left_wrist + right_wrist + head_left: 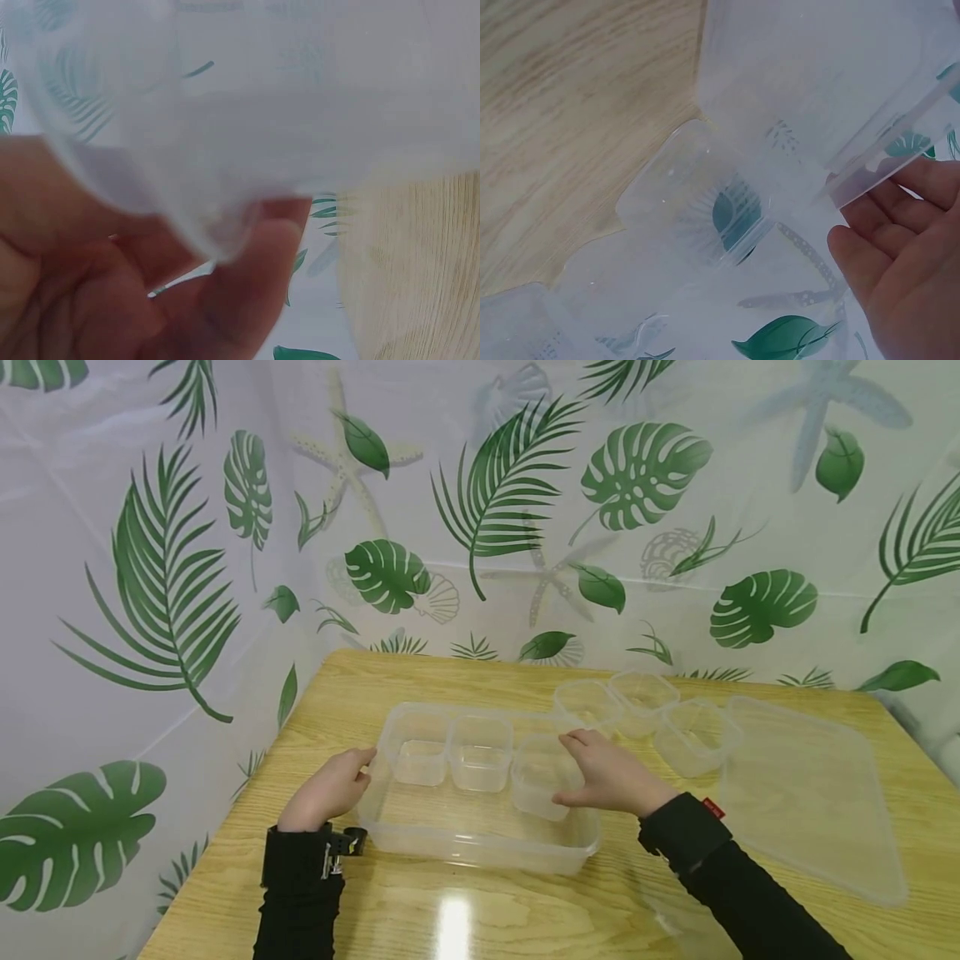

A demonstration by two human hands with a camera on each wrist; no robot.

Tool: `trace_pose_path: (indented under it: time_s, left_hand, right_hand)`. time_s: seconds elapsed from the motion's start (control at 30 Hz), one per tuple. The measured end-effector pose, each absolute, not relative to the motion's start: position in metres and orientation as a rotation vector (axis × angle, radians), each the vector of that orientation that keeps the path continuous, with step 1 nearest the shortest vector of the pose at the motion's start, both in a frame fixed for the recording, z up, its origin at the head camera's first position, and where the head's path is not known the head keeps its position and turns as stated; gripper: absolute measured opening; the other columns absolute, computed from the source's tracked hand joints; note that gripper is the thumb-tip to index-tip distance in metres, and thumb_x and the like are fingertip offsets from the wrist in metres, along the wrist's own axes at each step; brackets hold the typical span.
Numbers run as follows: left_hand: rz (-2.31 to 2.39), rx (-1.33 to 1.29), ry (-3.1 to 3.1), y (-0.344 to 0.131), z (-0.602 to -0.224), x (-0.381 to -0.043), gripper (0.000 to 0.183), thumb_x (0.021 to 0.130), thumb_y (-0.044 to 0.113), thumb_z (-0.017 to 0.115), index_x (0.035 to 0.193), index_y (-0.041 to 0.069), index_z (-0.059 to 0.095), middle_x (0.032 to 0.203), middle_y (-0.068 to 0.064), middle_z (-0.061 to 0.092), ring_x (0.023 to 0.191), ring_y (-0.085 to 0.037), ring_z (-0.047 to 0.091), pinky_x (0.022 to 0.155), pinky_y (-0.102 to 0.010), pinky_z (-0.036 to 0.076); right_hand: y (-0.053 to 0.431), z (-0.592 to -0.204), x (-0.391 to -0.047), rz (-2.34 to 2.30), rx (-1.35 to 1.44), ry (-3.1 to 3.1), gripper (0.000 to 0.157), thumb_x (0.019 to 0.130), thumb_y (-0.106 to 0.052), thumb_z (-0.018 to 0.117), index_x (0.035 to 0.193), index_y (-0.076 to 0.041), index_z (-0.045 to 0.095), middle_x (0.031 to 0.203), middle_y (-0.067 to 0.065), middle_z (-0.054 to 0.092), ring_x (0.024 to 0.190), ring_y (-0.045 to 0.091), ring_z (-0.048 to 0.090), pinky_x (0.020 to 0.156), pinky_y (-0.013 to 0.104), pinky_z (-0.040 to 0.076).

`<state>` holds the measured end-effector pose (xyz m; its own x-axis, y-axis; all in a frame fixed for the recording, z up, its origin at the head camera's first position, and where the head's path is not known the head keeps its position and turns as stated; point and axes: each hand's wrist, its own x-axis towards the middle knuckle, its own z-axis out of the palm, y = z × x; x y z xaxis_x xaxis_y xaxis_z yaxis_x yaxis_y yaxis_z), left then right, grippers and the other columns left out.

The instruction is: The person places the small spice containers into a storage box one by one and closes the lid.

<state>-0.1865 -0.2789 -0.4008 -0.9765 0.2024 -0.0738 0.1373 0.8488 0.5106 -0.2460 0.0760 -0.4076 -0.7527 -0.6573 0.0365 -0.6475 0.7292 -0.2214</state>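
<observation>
A large clear plastic box (480, 847) lies on the table, with several small things around it. My left hand (327, 791) grips its left rim; the left wrist view shows the fingers (255, 277) curled around the translucent edge. Inside the large box, along the back, stand two small clear containers, the left one (420, 764) and the middle one (480, 767). A third small container (538, 785) is at the right of this row. My right hand (611, 772) holds it at its right side, thumb and fingers at its rim; the rim (885, 180) shows in the right wrist view.
Behind and right of the large box stand three more small clear containers (693, 747), close together. A flat clear lid (810, 802) lies at the table's right. A leaf-printed curtain (487, 568) borders the wooden table (405, 910) at the back and left.
</observation>
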Motion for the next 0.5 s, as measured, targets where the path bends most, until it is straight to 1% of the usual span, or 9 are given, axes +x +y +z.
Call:
trace_pose_path:
  time_s: [0.17, 0.5]
  left_hand:
    - [0.786, 0.264, 2.899, -0.2787, -0.4007, -0.1864, 0.041, 0.09, -0.001, 0.043, 0.129, -0.012, 0.037, 0.125, -0.029, 0.042, 0.109, -0.037, 0.046, 0.083, -0.044, 0.042]
    - [0.798, 0.261, 2.896, -0.2781, -0.4005, -0.186, 0.04, 0.09, -0.001, 0.043, 0.128, -0.012, 0.037, 0.124, -0.028, 0.043, 0.109, -0.036, 0.046, 0.084, -0.044, 0.042]
  right_hand:
    - [0.0778, -0.4087, -0.2498, -0.38, -1.064, 2.878, 0.082, 0.073, -0.044, 0.067, 0.128, 0.011, 0.039, 0.126, 0.027, 0.04, 0.115, 0.038, 0.04, 0.09, 0.045, 0.037]
    - [0.0827, -0.4117, -0.2559, -0.502, -1.055, 2.848, 0.075, 0.077, -0.032, 0.067, 0.13, 0.01, 0.035, 0.129, 0.028, 0.036, 0.115, 0.039, 0.039, 0.09, 0.046, 0.037]
